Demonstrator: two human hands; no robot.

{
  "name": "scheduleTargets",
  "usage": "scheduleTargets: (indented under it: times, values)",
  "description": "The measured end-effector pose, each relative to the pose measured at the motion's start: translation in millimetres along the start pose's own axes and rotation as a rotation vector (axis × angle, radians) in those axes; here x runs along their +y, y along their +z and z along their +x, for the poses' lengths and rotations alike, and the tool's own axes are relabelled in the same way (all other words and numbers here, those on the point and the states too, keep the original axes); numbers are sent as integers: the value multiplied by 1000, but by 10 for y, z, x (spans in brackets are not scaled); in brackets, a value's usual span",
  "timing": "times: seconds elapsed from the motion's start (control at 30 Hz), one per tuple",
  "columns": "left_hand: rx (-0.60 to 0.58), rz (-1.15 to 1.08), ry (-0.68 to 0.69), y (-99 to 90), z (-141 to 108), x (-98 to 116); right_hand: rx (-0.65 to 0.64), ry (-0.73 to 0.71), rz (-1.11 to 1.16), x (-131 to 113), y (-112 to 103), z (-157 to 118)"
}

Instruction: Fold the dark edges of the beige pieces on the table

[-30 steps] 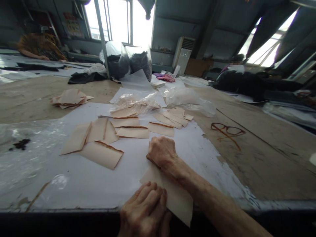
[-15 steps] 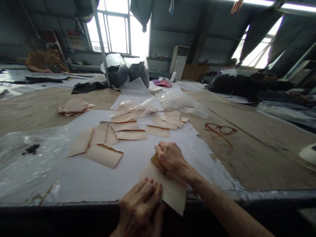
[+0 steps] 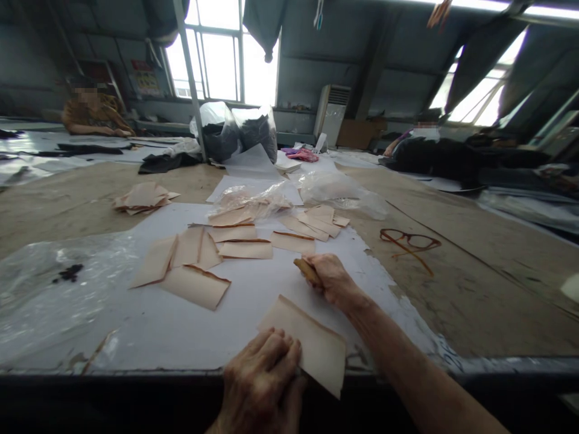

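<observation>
A pale beige piece (image 3: 312,343) with a brown upper edge lies at the table's front edge, one corner jutting over it. My left hand (image 3: 265,374) rests on its left end, fingers bent and close together; whether they pinch it is hidden. Beyond the piece, my right hand (image 3: 332,277) is closed around a yellowish-brown block (image 3: 307,272), apart from the piece. Several similar pieces with brown edges (image 3: 196,286) lie on the white sheet (image 3: 181,331) to the left and farther back.
Brown-framed glasses (image 3: 411,240) lie on the right. Clear plastic with dark bits (image 3: 70,273) covers the left. A beige stack (image 3: 145,198) and thin plastic bags (image 3: 341,191) lie farther back. Two people sit beyond, one far left (image 3: 93,114), one at right (image 3: 420,135).
My right hand has lifted off the beige piece with the block and moved forward and to the right, uncovering the brown edge. My left hand keeps its place on the piece.
</observation>
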State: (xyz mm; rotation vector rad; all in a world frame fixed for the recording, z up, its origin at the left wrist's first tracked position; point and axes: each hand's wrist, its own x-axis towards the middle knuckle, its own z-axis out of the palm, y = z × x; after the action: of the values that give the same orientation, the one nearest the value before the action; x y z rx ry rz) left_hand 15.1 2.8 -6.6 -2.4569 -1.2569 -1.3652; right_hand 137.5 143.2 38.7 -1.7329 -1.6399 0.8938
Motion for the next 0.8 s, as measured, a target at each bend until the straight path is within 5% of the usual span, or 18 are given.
scheduleTargets:
  times: [0.23,0.4,0.53,0.8]
  values:
    - [-181,-65,-105,-118,82,-5,-47,49,607,165,-67,-53]
    - [-287,-115,-149,-269,267,-1,-56,103,748,164,-60,-19]
    - [-200,-212,-227,-362,341,-12,-34,98,794,164,-75,-23]
    - [-140,-290,-575,18,636,23,35,150,831,131,-65,-20]
